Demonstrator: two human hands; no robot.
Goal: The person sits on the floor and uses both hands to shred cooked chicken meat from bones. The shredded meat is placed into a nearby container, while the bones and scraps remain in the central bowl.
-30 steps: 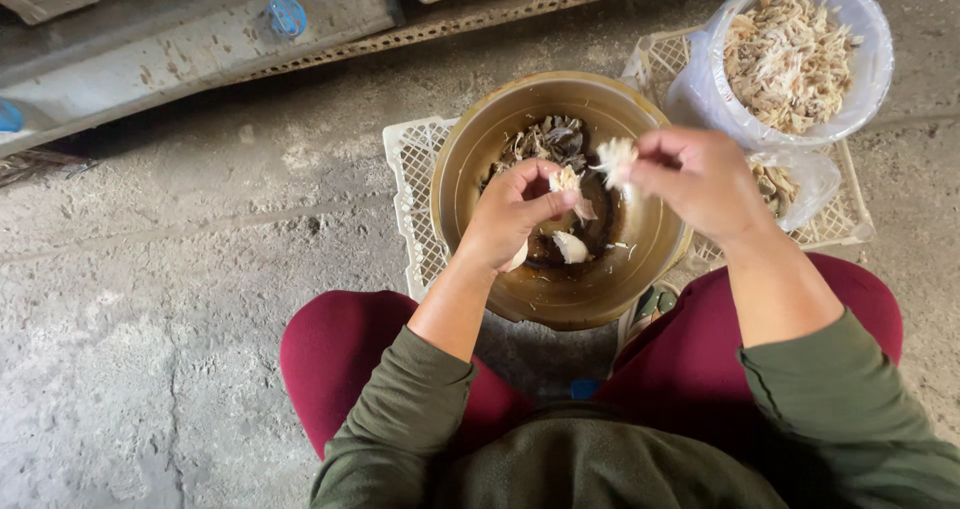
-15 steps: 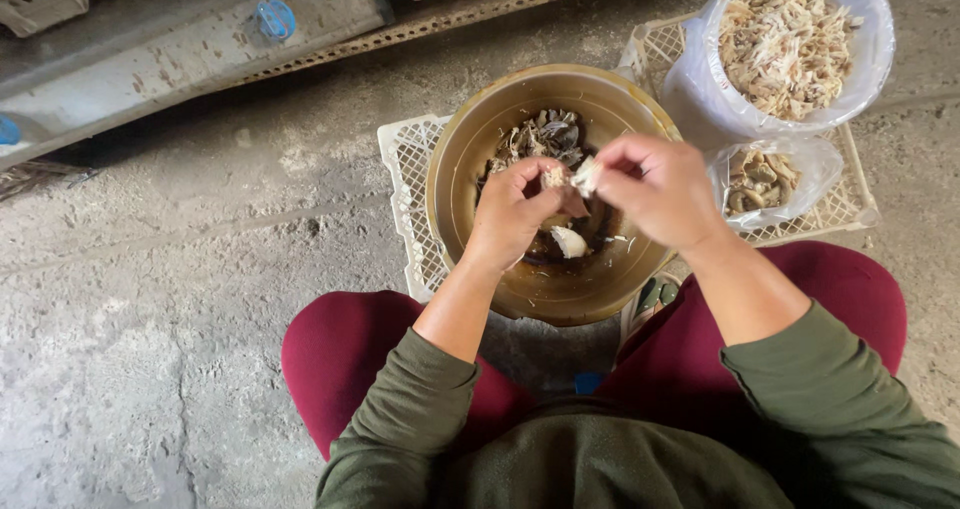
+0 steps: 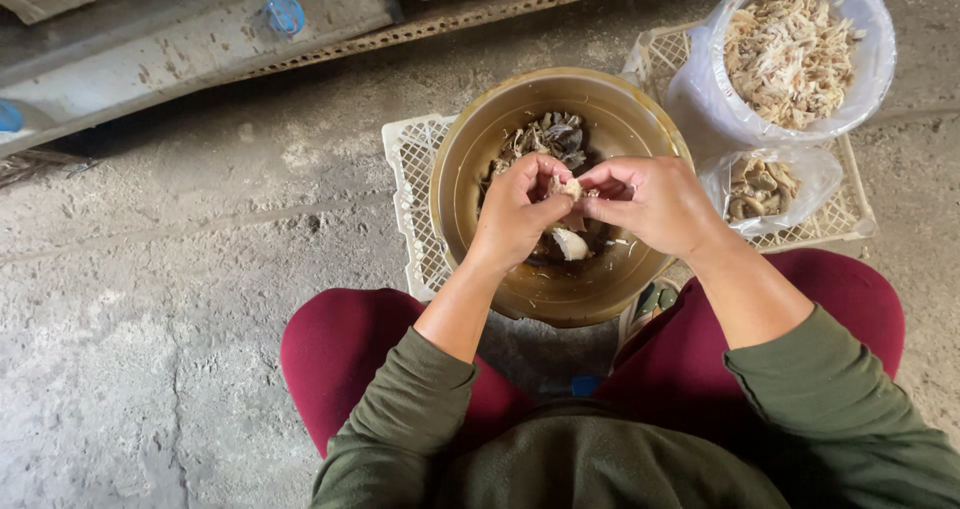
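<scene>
A round brass-coloured bowl (image 3: 480,149) rests on a white plastic lattice crate (image 3: 410,189) in front of my knees. Dark and pale mushroom-like pieces (image 3: 555,134) lie inside it. Over the bowl, my left hand (image 3: 515,214) and my right hand (image 3: 655,204) meet, both pinching one small pale piece (image 3: 570,186) between their fingertips. Another pale piece (image 3: 571,244) lies in the bowl just below my hands.
At the upper right a clear bag-lined tub (image 3: 875,59) holds pale shredded strips (image 3: 785,54). Below it a small clear bag (image 3: 810,174) holds tan pieces. A metal ledge with a blue cap (image 3: 285,14) runs along the top. Rough concrete floor (image 3: 150,299) lies left.
My right hand has come in from the right with the pale piece and met my left hand over the bowl's middle. Both hands now pinch it together.
</scene>
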